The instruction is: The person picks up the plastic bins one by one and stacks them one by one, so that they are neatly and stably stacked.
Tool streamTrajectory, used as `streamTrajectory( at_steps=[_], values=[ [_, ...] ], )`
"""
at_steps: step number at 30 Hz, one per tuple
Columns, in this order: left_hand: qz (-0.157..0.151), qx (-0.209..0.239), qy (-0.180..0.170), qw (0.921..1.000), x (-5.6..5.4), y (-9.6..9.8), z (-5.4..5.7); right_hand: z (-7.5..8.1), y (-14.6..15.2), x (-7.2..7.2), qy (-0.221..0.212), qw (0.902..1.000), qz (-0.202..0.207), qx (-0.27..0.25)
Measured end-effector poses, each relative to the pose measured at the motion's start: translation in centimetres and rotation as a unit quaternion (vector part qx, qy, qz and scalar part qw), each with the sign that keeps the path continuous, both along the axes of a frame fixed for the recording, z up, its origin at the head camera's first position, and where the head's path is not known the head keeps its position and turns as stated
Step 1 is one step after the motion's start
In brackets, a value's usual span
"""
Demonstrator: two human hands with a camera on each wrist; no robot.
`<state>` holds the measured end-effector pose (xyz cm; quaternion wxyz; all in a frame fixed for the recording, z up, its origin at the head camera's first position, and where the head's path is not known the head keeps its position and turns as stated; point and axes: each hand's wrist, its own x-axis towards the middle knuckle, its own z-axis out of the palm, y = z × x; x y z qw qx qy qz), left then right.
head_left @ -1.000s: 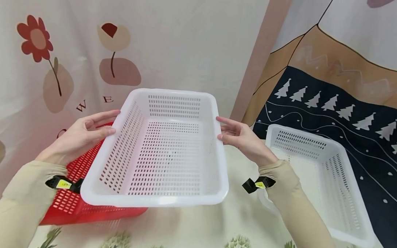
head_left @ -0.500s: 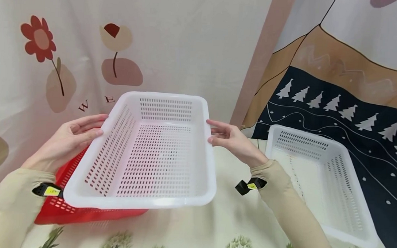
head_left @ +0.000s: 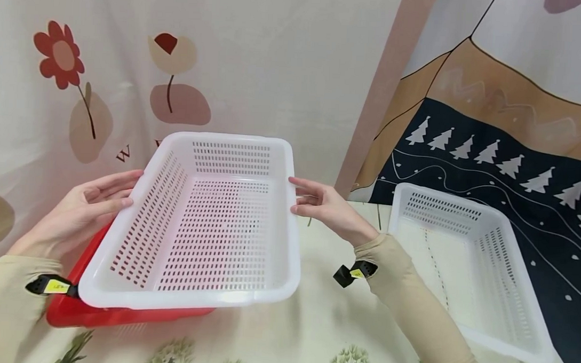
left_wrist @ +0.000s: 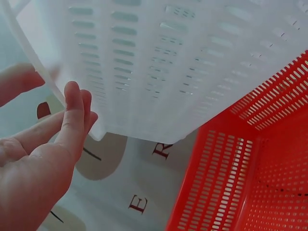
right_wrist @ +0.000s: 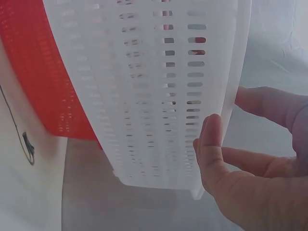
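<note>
A white perforated plastic basket (head_left: 212, 227) is held up between both hands, tilted so that its inside faces the head camera. My left hand (head_left: 85, 206) pinches its left rim, thumb on top and fingers beneath. On the opposite rim my right hand (head_left: 325, 207) pinches in the same way. Below and behind the white basket, at the left, stands a red perforated basket (head_left: 81, 313), mostly covered in the head view. In the left wrist view the red basket (left_wrist: 211, 187) shows under the raised one, with a gap between them at the near side.
A second white basket (head_left: 510, 344) stands on the table at the right, beside the right forearm. The table wears a pale cloth (head_left: 265, 346) with green flowers. Printed curtains (head_left: 285, 69) hang close behind.
Both hands have carried the white basket to the left, and it now covers more of the red basket. The grips look the same. The white basket at the right stays put.
</note>
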<state>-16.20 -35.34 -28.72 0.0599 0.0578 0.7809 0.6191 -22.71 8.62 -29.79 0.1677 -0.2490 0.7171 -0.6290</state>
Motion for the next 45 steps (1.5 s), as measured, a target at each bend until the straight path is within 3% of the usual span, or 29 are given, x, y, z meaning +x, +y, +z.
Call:
streamTrajectory(
  at_steps=[5,12,15,19,24,27,37,41,45],
  values=[
    [-0.023,0.036,0.019,0.9989,-0.1,-0.9,-0.3,-0.2,-0.6,0.0,-0.01,0.9997,0.002,-0.022],
    [-0.046,0.008,0.042,0.998,-0.3,-2.2,-0.2,-0.3,-1.5,-0.1,-0.022,0.9992,-0.003,-0.032],
    [-0.057,0.032,0.039,0.9971,-0.4,-2.7,-0.2,-0.2,-2.0,0.0,-0.023,0.9992,-0.001,-0.032],
    [-0.053,0.029,0.037,0.9975,-0.5,-3.5,-0.1,-0.3,-2.7,-0.1,-0.025,0.9992,0.003,-0.031],
    [-0.032,-0.06,0.036,0.997,-0.4,-4.3,-0.1,-0.6,-3.5,-0.2,-0.029,0.9987,0.011,-0.04],
    [-0.031,-0.085,0.036,0.9952,-0.2,-4.8,-0.1,-0.6,-3.9,-0.2,-0.031,0.9984,0.015,-0.045],
    [-0.038,-0.003,0.022,0.999,0.0,-6.3,-0.3,-0.8,-5.3,-0.1,-0.032,0.9973,0.016,-0.063],
    [-0.033,-0.036,0.025,0.9985,0.0,-6.7,-0.3,-0.9,-5.6,-0.2,-0.032,0.9972,0.013,-0.067],
    [-0.023,-0.04,0.019,0.9988,0.1,-7.0,0.0,-0.7,-5.8,-0.2,-0.033,0.9971,0.014,-0.067]
  ],
)
